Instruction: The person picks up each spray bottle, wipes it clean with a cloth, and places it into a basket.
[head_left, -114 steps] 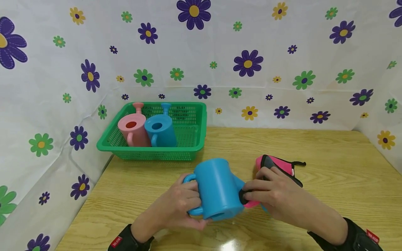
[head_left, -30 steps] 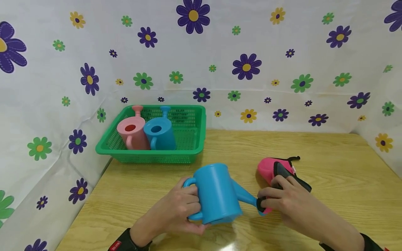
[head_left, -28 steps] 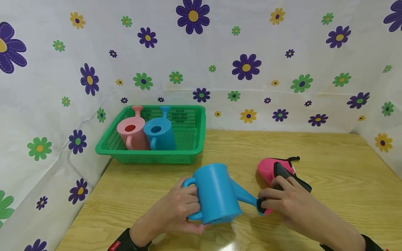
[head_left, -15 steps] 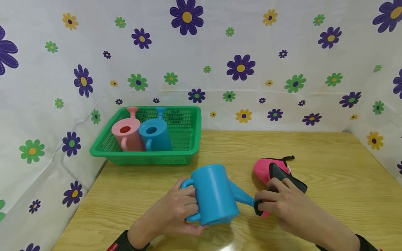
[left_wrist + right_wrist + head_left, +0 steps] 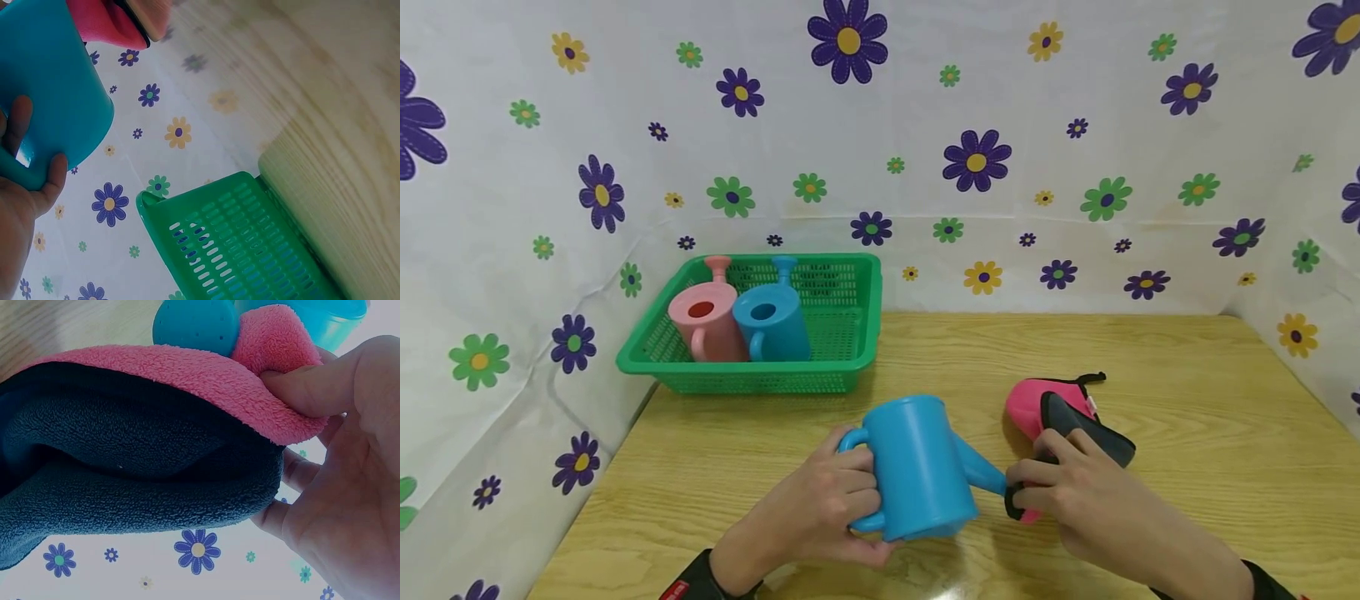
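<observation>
A blue toy watering can (image 5: 917, 471) is held tilted above the table, its spout pointing down to the right. My left hand (image 5: 823, 504) grips its handle, fingers curled through the loop and thumb beneath the body; the left wrist view shows the same blue can (image 5: 56, 81). A soft pink and dark grey cloth (image 5: 1086, 429) with black edging is pinched in my right hand (image 5: 1090, 508), one fold against the spout's end. In the right wrist view, the perforated sprinkler head (image 5: 197, 325) sits beside the pink side of the cloth (image 5: 156, 369).
At the back left of the wooden table (image 5: 1187, 433) stands a green mesh basket (image 5: 760, 379). Inside it, on the left, are a pink watering can (image 5: 711, 321) and a blue watering can (image 5: 778, 325). A flower-printed sheet (image 5: 917, 108) hangs behind and along the sides.
My right hand and the cloth have moved from near the can's body out to the spout's end, with slight shifts there lately. My left hand keeps its grip on the handle.
</observation>
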Motion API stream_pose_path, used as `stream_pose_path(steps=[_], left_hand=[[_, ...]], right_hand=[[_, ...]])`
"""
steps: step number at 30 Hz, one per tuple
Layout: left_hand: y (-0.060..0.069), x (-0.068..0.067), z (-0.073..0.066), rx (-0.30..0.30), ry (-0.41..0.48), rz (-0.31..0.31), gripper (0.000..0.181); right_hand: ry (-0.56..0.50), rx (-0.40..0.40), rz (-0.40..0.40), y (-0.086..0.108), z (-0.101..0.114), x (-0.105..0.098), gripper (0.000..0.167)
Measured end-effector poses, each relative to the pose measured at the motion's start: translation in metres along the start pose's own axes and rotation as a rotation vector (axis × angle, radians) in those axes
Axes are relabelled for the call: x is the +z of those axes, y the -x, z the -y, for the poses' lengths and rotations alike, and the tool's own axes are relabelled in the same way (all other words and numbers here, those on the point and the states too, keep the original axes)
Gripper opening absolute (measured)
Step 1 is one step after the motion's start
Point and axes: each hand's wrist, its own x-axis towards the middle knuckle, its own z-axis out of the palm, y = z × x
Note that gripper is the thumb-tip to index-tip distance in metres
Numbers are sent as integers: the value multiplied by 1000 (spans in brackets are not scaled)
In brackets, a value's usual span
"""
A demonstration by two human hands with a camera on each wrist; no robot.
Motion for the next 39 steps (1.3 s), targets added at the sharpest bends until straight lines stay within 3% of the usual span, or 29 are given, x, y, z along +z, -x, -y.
stream_pose_path(steps=[12,21,29,39], left_hand=[[-1,2,-3,-1,12,7,46],[-3,5,-4,45,-15,-7,46],[-1,6,-8,34,-2,11,45],[0,9,-12,40,13,11,42]], right_hand=[[32,-36,-59,-5,3,7,45],[3,-38,-57,-7,3,8,52],[-13,-27,-46,-8,4,11,56],[2,20,-49,-11,4,11,46]])
